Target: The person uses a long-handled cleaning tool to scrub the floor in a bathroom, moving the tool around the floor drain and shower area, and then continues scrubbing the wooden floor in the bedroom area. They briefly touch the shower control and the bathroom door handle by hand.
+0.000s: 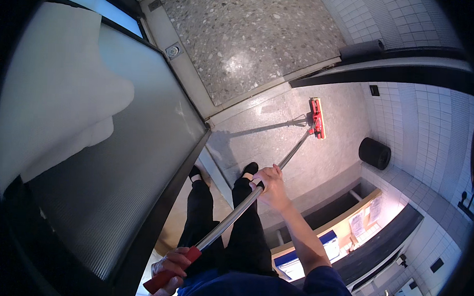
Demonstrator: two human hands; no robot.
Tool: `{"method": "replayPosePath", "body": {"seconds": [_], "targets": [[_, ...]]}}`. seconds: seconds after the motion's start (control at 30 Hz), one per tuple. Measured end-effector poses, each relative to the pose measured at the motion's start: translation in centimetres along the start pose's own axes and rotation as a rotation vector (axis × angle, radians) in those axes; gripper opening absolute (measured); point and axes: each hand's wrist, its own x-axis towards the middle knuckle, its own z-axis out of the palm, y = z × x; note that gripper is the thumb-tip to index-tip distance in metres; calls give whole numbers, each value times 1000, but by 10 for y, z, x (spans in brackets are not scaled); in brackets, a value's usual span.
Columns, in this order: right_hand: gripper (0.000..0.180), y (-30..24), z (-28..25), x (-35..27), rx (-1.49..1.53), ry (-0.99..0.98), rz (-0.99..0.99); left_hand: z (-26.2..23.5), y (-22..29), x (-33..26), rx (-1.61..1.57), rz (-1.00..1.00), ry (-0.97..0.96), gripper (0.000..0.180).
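A sponge mop with a silver pole (229,220) runs slantwise from lower left to upper right. My left hand (171,267) is closed around the red grip (192,255) at the pole's near end. Farther along, my right hand (270,184) wraps the pole beside a black collar. The mop's red head (316,118), edged with a pale yellow sponge, rests on the grey floor (278,160) just before the sill of the speckled stone area. Its shadow falls to the left across the floor. My feet in black shoes (251,168) stand below, near the door frame.
A dark-framed glass door (143,129) with white towels (62,79) fills the left. Beyond a raised sill (249,102) lies speckled stone flooring (251,39). A black bin (374,153) stands by the tiled wall at right. A dark counter (385,242) over a lit shelf is lower right.
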Motion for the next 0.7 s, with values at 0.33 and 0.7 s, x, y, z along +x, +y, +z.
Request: {"method": "replayPosePath", "body": {"seconds": [0.33, 0.7], "targets": [[9, -9, 20, -28, -64, 55, -52, -22, -15, -43, 116, 81, -106, 21], [23, -232, 128, -74, 125, 83, -123, -178, 96, -157, 744, 695, -128, 34]]}}
